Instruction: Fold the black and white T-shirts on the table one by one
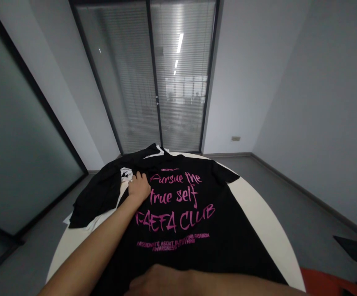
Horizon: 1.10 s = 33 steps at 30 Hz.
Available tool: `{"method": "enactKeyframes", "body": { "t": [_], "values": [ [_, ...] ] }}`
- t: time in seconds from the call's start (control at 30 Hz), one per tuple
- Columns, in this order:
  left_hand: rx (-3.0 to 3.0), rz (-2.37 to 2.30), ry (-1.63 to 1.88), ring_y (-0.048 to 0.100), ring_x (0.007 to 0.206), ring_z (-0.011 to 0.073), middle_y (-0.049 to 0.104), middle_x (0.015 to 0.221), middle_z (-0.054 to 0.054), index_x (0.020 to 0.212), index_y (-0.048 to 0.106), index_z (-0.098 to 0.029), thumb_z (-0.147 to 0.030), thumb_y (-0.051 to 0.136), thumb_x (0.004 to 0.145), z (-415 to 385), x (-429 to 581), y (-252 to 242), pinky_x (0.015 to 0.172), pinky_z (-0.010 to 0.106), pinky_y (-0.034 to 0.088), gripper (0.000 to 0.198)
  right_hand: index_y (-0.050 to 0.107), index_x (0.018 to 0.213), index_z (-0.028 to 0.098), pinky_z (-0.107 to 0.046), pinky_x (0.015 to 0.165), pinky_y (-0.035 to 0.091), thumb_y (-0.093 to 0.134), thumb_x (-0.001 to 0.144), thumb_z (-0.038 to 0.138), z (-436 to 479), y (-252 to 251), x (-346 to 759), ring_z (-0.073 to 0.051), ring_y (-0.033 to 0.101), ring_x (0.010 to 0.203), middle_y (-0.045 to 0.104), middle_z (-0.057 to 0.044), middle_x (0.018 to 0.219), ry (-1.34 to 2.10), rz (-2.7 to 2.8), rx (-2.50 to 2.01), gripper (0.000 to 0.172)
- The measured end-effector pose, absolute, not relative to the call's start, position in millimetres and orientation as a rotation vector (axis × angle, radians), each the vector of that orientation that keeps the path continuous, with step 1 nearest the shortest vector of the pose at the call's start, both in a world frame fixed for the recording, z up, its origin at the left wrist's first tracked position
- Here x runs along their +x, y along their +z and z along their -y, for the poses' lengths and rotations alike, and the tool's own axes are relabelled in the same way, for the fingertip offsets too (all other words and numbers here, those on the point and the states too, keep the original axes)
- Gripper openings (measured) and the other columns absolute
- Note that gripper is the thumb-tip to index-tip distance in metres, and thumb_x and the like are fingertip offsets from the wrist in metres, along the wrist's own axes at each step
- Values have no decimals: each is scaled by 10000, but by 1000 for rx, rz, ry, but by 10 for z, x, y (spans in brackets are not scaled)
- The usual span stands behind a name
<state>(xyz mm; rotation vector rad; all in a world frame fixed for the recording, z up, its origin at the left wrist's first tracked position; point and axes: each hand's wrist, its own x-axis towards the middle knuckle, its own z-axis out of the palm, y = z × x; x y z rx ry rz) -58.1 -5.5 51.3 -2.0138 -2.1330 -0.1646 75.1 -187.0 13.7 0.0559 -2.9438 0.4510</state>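
Note:
A black T-shirt [228, 234] with pink lettering lies spread over the table, its collar end away from me. My left hand [139, 188] is closed on the cloth at the shirt's left side, near the shoulder, with fingers curled down. Low in the view, my right hand [158, 280] reaches across the lower part of the shirt. Its fingers curl against the cloth, partly cut off by the bottom edge. Beside my left hand, a heap of black clothing [100, 197] lies at the left, with a white printed patch [126, 174] and white cloth showing under it.
The round, pale table [266, 218] curves around the shirt. Beyond it stand a glass partition with blinds [181, 115] and grey walls [252, 74]. At the lower right are a red item [329, 283] and a dark, flat object [354, 250].

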Motion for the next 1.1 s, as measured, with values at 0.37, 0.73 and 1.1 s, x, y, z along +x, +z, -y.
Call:
{"method": "enactKeyframes", "body": {
  "t": [0.37,0.73,1.1],
  "values": [
    [-1942,2322,-410,612,1212,335,619,1304,220,1439,347,-102,-273,435,956,-58,-1073,368,950,423,501,520,621,1276,170,-349,1002,430,377,1037,430,641,622,1783,-221,590,1150,649,-126,1244,179,2283,-1453,429],
    [-1730,2439,-548,375,1429,409,435,1510,255,1460,348,-101,-212,542,857,-176,-879,539,1099,538,377,643,267,1600,206,-515,1227,67,305,956,698,214,146,2145,-332,57,1549,146,-100,1681,358,2304,-1885,811],
    [-2472,2043,-439,388,1424,392,398,1569,184,1493,435,-148,-535,475,943,184,364,224,1155,516,320,674,601,1321,167,-354,1061,399,420,998,336,224,229,2396,-247,545,1242,605,-118,1366,69,1908,-1797,407]
  ]
}}
